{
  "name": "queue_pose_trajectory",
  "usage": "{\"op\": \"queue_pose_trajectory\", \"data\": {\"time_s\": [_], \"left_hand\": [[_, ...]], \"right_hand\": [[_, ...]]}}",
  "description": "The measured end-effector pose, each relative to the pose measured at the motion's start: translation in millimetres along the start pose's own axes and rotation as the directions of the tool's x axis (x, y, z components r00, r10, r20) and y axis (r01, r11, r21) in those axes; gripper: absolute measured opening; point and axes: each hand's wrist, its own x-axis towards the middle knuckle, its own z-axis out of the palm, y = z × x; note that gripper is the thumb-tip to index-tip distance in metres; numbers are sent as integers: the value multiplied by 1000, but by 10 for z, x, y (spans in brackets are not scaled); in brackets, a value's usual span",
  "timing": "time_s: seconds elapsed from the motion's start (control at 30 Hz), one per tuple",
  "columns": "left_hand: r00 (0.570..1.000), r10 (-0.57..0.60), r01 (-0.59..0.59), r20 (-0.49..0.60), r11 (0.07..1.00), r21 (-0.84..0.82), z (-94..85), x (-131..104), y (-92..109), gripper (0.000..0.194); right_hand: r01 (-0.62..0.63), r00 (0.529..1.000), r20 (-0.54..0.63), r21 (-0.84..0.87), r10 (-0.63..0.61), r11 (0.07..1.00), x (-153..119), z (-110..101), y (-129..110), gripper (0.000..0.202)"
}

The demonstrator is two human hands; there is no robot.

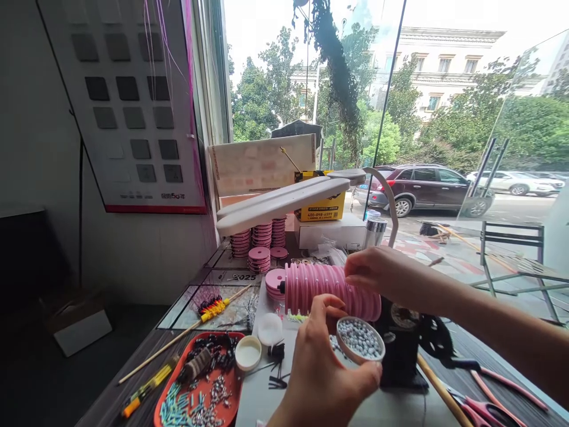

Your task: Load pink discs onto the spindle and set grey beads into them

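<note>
My left hand (322, 356) grips a small round white tub (381, 350), tilted towards me and full of pale grey beads (360, 339). Just above it, a row of pink ribbed spools (311, 290) sits side by side on a black hand-cranked winder (402, 344), with small white dots along the spools. My right hand (368, 270) is at the top of this row, fingertips drawn together in a pinch and turned down towards the spools. Whatever lies between those fingertips is too small or hidden to tell.
A red tray (200, 379) of small metal and black parts stands at front left, beside a white lid (248, 353). A stick with yellow winding (213, 311) lies behind it. Stacked pink spools (262, 234) stand under a white lamp (284, 198). Scissors (482, 409) and pliers (511, 385) lie right.
</note>
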Motion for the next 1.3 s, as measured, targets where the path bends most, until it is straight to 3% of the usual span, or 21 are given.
{"op": "queue_pose_trajectory", "data": {"time_s": [0.17, 0.3, 0.5, 0.6, 0.73, 0.83, 0.93, 1.0, 1.07, 1.17, 1.3], "left_hand": [[1000, 0, 0, -4, 1000, -2, -8, 13, -7, 48], [1000, 9, -9, -18, 1000, -3, 11, 16, -16, 49], [983, 69, -55, -169, 995, 84, 158, -24, -35, 51], [974, 94, -75, -204, 992, 97, 205, -32, -65, 52], [990, 84, -75, -114, 994, 75, 116, -76, -111, 50], [998, 24, -25, -56, 1000, -13, -59, -178, -144, 48], [998, 0, -3, -59, 999, -43, -255, -306, -204, 46], [997, -21, 20, -80, 1000, -12, -364, -385, -269, 46], [991, -69, 72, -116, 997, 22, -442, -450, -350, 49], [978, -138, 145, -154, 989, 29, -509, -514, -483, 51], [968, -133, 142, -215, 990, 25, -557, -563, -634, 46]], "right_hand": [[-13, 1000, -10, -2, 13, 1000, 4, -1, -2, 14], [-18, 1000, 11, 108, 17, 994, 6, -16, 43, 15], [-11, 997, 70, 275, -8, 961, -44, -44, 116, 17], [14, 999, 24, 303, -22, 953, -96, -71, 125, 20], [31, 997, -81, 382, 0, 924, -334, -43, 130, 26], [-30, 1000, 18, 416, 25, 909, -689, 147, 151, 24], [-128, 971, 236, 419, 29, 899, -1090, 491, 167, 20], [-173, 951, 308, 437, 34, 883, -1277, 749, 155, 19], [-177, 953, 302, 471, 31, 864, -1339, 993, 118, 21], [-151, 978, 198, 485, 61, 861, -1227, 1313, 22, 23], [-90, 994, 87, 421, 59, 902, -1039, 1638, -131, 16]]}}
